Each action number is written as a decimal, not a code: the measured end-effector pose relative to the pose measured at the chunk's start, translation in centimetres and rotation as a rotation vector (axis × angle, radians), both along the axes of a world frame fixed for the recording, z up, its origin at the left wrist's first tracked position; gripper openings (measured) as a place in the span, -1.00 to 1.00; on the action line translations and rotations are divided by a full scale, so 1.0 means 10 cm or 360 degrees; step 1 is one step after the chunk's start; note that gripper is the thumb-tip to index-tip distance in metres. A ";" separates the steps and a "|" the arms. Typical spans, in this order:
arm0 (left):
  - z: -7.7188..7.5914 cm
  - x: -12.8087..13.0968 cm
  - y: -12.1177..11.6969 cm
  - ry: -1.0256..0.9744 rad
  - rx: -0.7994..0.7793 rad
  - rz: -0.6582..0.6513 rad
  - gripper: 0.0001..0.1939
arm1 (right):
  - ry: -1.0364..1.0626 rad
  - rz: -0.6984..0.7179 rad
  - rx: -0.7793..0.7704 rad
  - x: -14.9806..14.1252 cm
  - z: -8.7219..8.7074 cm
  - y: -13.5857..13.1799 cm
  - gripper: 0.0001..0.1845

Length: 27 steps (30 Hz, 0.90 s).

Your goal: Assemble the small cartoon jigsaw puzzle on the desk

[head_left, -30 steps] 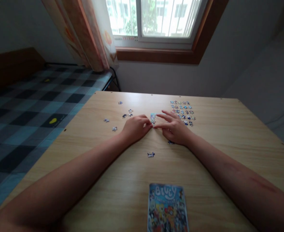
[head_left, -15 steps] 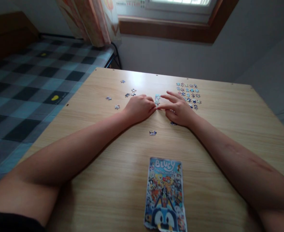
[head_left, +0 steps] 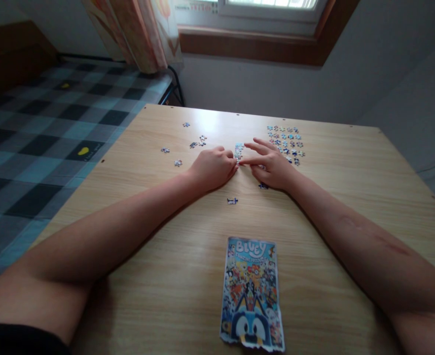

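A narrow strip of joined jigsaw pieces [head_left: 238, 149] lies on the table between my hands. My left hand [head_left: 214, 167] is curled closed, its fingertips pressed on a jigsaw piece at the strip's near end; the fingers mostly cover that piece. From the other side comes my right hand [head_left: 271, 165], fingers spread, with the index fingertip touching the same end. Under the right palm's near edge a dark blue piece [head_left: 263, 186] partly shows. Closer to me lies a single white and blue piece [head_left: 232, 201].
Rows of loose pieces [head_left: 291, 136] lie beyond my right hand. Several scattered pieces [head_left: 193, 145] are to the left. A Bluey picture sheet [head_left: 252, 296] with a torn lower edge lies near me on the wooden table [head_left: 158, 246]. A checked bed [head_left: 73, 128] adjoins the left.
The whole view has shifted slightly. Both hands stay at the strip's near end in almost the same pose.
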State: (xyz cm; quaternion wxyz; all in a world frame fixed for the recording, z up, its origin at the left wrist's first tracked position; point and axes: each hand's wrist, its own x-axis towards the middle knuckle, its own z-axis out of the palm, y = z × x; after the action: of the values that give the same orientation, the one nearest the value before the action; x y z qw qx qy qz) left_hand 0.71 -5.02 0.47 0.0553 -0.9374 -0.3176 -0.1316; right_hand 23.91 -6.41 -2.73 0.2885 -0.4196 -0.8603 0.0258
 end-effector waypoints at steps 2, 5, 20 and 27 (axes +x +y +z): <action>0.01 -0.01 0.00 0.0031 0.0007 0.0010 -0.59 | 0.0056 -0.0012 0.0027 -0.01 0.01 -0.01 -0.63; 0.02 -0.04 0.01 0.0096 0.0055 0.0016 -0.60 | 0.0194 -0.0049 0.0082 -0.01 0.01 0.00 -0.63; -0.10 -0.16 0.15 -0.0299 0.0004 0.0061 -0.72 | 0.0676 -0.0180 0.0245 -0.03 0.05 0.01 -0.71; -0.10 -0.17 0.15 -0.0298 -0.0018 0.0053 -0.73 | 0.0671 -0.0173 0.0225 -0.03 0.05 0.01 -0.71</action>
State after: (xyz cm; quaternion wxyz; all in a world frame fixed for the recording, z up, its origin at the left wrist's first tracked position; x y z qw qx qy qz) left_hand -0.96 -3.48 -0.58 0.0221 -0.9159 -0.3377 -0.2160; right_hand 23.63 -6.28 -2.26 0.4916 -0.4295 -0.7566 0.0371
